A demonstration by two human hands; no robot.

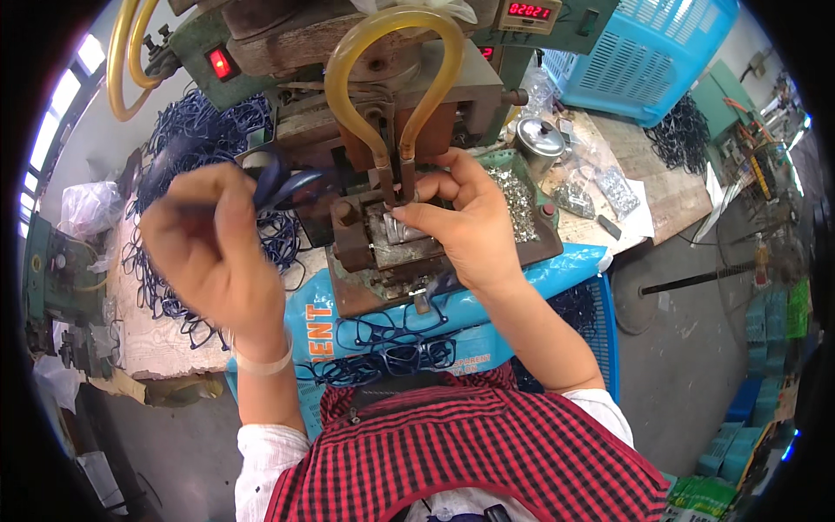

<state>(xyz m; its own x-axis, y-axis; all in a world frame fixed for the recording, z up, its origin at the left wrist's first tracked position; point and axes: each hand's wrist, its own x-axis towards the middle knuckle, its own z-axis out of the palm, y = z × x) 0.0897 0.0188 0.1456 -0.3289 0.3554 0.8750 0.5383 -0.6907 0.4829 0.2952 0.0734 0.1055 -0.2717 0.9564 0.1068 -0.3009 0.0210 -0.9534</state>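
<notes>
Head view, left to right. A heap of dark blue frames (187, 130) covers the bench (156, 335) up to its left edge. The left hand (213, 248), raised just left of the press (383, 148), is curled, fingers pinched on a blue frame (283, 184) that is blurred; little room lies between hand and machine. At centre the rusty die block (383, 239) sits under the yellow hose loop (391, 78). The right hand (461, 222) rests against the block's right edge, fingertips pressed on a small metal part (396, 228) on it. A tray of metal bits (517, 204) lies just behind this hand. More frames (391, 348) lie on blue sheeting at the near edge. Open floor (687, 348) lies right.
</notes>
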